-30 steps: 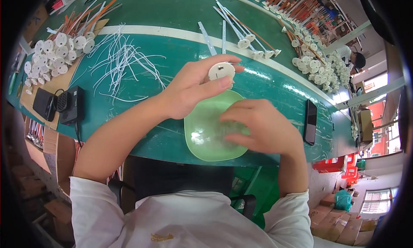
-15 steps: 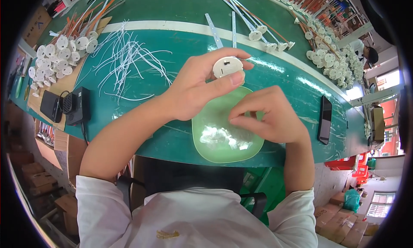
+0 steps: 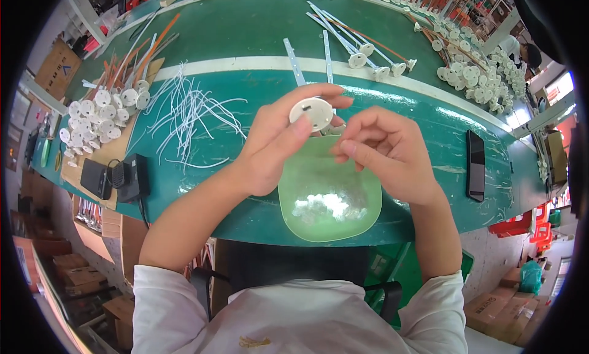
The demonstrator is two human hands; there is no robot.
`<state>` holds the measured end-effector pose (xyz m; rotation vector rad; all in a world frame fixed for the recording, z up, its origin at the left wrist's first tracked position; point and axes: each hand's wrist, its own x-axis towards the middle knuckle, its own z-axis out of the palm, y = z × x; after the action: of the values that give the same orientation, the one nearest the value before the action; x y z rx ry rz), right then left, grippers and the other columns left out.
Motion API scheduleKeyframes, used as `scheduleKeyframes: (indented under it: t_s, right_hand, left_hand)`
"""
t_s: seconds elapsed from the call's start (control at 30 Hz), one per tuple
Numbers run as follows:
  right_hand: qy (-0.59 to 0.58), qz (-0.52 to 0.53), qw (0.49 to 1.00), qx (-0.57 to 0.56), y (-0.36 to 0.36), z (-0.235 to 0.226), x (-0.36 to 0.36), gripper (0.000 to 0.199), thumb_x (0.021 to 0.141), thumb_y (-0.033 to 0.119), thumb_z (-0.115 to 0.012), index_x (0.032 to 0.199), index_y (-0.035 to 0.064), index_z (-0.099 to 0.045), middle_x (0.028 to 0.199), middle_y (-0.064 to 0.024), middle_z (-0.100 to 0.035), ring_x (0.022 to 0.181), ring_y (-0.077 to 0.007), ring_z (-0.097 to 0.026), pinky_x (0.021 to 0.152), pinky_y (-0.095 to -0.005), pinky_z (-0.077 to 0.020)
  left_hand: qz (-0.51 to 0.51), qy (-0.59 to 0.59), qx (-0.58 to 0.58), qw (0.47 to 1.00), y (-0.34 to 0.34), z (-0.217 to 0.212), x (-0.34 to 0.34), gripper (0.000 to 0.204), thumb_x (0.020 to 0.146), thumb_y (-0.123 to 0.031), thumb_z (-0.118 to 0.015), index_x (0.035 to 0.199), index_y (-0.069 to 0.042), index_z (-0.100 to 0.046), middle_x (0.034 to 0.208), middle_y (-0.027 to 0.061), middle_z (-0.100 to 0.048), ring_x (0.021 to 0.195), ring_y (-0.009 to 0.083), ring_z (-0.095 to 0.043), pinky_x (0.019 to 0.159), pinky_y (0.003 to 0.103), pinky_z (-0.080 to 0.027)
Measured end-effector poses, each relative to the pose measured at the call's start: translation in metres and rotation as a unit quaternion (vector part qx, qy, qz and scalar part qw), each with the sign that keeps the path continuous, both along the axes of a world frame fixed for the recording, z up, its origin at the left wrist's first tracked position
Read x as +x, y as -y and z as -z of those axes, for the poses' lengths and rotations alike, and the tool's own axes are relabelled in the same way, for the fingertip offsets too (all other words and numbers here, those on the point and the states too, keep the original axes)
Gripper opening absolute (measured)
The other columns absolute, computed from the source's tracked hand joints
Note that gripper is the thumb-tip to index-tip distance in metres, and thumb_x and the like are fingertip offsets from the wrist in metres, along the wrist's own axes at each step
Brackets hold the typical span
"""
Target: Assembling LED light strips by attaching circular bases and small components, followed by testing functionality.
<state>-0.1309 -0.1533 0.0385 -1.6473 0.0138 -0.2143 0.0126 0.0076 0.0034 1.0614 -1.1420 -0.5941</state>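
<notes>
My left hand (image 3: 270,139) grips a white round plastic disc (image 3: 311,113) by its rim, with a small dark slot facing up. Close to the disc's right side is my right hand (image 3: 392,148), its thumb and forefinger pinched together and the other fingers curled. Whatever the pinch holds, if anything, is too small to make out. Both hands hover over the far part of a light green tray (image 3: 331,176). A bright, shiny patch lies in the tray; I cannot tell whether it is small metal parts or glare.
Thin white wires (image 3: 196,118) lie loose left of my hands. Beyond them are piled white discs on strips (image 3: 101,118) and a black box-shaped device (image 3: 132,177). Several strips with discs (image 3: 362,56) lie at the back. A black phone (image 3: 475,167) rests at right.
My right hand has risen toward the disc from lower over the tray. The disc has tilted and sits slightly lower and left in the picture. The whole view has shifted a little.
</notes>
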Motion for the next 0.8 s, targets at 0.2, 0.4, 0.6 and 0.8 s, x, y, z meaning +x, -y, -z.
scheduleKeyframes:
  t_s: [0.2,0.4,0.6,0.8]
  right_hand:
    - [0.163,0.125,0.976,-0.078,-0.013,0.006,-0.001,0.011,0.083,-0.003,-0.072,0.094,-0.0004,-0.073,0.096,-0.0086,-0.072,0.088,-0.0141,-0.069,0.071,-0.0263,-0.0558]
    - [0.246,0.2,0.933,-0.173,-0.026,0.016,-0.003,0.017,0.079,-0.01,-0.073,0.094,-0.0017,-0.073,0.088,-0.011,-0.073,0.078,-0.0157,-0.069,0.07,-0.0283,-0.0566]
    - [0.3,0.212,0.882,-0.296,-0.023,0.016,-0.001,0.013,0.078,-0.004,-0.074,0.09,0.0018,-0.072,0.08,-0.0104,-0.072,0.068,-0.0213,-0.069,0.06,-0.0286,-0.0517]
    - [0.331,0.218,0.856,-0.333,-0.024,0.018,0.002,0.015,0.076,-0.004,-0.074,0.09,0.0023,-0.072,0.08,-0.0099,-0.071,0.069,-0.0236,-0.068,0.061,-0.03,-0.0526]
  left_hand:
    - [0.029,-0.07,-0.002,0.997,0.0,-0.011,-0.015,0.072,0.101,-0.05,-0.044,0.153,-0.003,-0.029,0.154,0.0233,-0.036,0.134,0.0338,-0.048,0.106,0.045,-0.041]
    - [0.109,-0.106,-0.067,0.986,0.004,-0.006,-0.017,0.054,0.103,-0.024,-0.052,0.149,-0.003,-0.033,0.153,0.0232,-0.036,0.138,0.0403,-0.042,0.113,0.051,-0.037]
    - [0.114,-0.126,-0.09,0.981,0.004,-0.005,-0.017,0.045,0.101,-0.014,-0.054,0.142,-0.001,-0.041,0.148,0.0239,-0.043,0.136,0.0389,-0.046,0.114,0.05,-0.036]
    - [0.079,-0.042,-0.066,0.994,0.003,-0.002,-0.013,0.048,0.096,-0.019,-0.065,0.137,-0.004,-0.047,0.147,0.0259,-0.043,0.137,0.0442,-0.044,0.113,0.055,-0.037]
